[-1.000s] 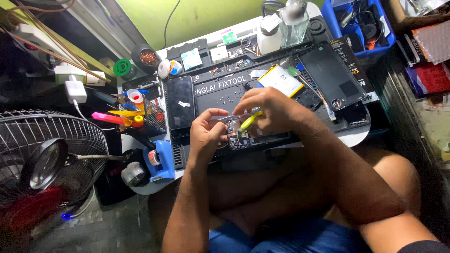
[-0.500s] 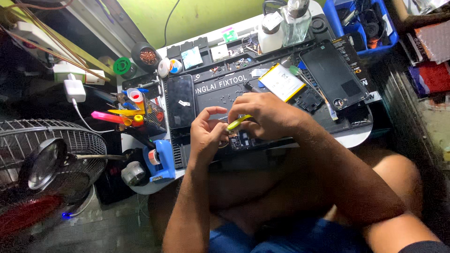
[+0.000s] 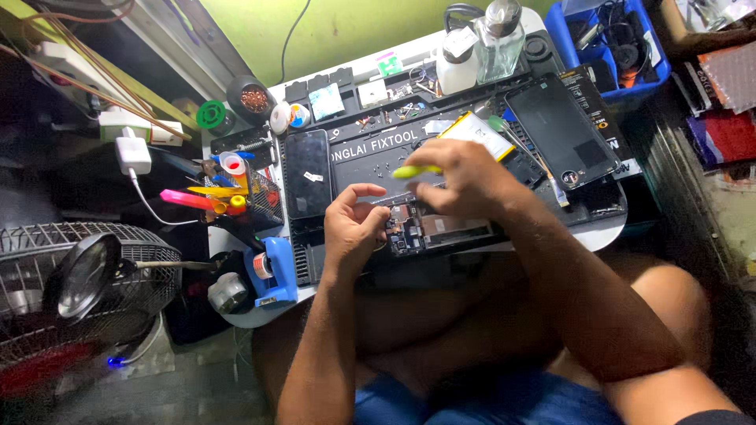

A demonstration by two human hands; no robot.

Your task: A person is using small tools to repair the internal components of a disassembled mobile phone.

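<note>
Working on an opened black phone (image 3: 429, 230) lying on the dark repair mat (image 3: 370, 157).
Your right hand (image 3: 465, 181) pinches a yellow-green-handled tool (image 3: 416, 171) above it; your left hand (image 3: 353, 224) rests beside it, fingers loosely curled.

Counts by kind. Hands: two, a left hand (image 3: 352, 224) and a right hand (image 3: 465, 182). Yellow-handled tool (image 3: 416, 171): one. Opened phone (image 3: 441, 228) with its circuit board showing: one. Flat dark phone panels: two, a smaller panel (image 3: 306, 173) and a larger panel (image 3: 561, 130). Battery pack (image 3: 479, 132): one. Clear bottles (image 3: 499, 31): two, side by side. Blue bin (image 3: 610, 47): one. Fan (image 3: 87, 291): one. Magnifying lens (image 3: 83, 275): one. White charger plug (image 3: 132, 153): one.
</note>
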